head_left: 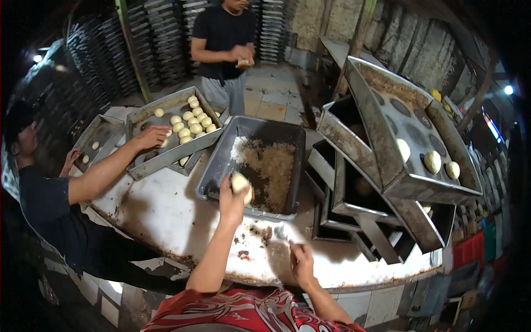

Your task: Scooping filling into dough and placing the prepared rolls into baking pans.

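My left hand [231, 203] is closed around a pale, round dough ball [240, 181], raised over the near left part of a dark grey plastic tub [301, 160]. A crumbly, golden-brown mass [276, 166] lies in the tub, with a whiter patch at its far left. My right hand [301, 263] is closed on a small pale metal tool [282, 233], which points toward the tub above the white tabletop [260, 260]. The tool's exact kind is blurred. Dark crumbs lie on the table between my hands.
At left a metal tray [146, 163] holds several dough balls [193, 122]; a co-worker's hand [152, 137] reaches into it. Stacked metal trays [387, 166] lean at right, the top one bearing dough balls [432, 162]. Another person [225, 44] stands across the table.
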Demonstrator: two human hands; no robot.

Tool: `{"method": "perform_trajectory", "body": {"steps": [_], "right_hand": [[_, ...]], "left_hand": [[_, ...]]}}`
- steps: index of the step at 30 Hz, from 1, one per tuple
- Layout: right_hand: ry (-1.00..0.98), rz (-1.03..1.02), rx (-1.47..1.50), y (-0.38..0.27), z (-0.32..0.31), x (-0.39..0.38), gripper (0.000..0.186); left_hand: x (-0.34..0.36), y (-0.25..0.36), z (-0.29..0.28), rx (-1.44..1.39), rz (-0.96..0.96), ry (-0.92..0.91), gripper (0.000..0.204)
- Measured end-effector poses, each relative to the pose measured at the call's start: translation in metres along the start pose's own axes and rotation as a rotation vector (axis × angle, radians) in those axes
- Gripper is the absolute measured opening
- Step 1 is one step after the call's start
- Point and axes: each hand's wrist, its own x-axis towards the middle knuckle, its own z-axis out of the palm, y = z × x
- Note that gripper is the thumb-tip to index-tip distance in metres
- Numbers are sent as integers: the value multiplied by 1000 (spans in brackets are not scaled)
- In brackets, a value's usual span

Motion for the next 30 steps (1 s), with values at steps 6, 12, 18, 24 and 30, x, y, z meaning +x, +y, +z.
{"method": "perform_trajectory", "body": {"steps": [6, 12, 18, 24, 30], "right_hand": [[122, -969, -785, 1, -45, 2, 16], [-630, -498, -723, -8, -87, -55, 21], [-536, -877, -700, 32, -126, -121, 20], [-802, -706, -872, 4, -187, -150, 41], [-617, 68, -464, 19, -259, -155, 12]], "left_hand": [[-192, -11, 2, 96, -615, -369, 61], [-285, -15, 22, -277, -745, -329, 61], [-347, -29, 44, -769, -575, 140, 38], [-429, -27, 64, -527, -788, -141, 49], [-476, -38, 75, -466, -770, -631, 43]]}}
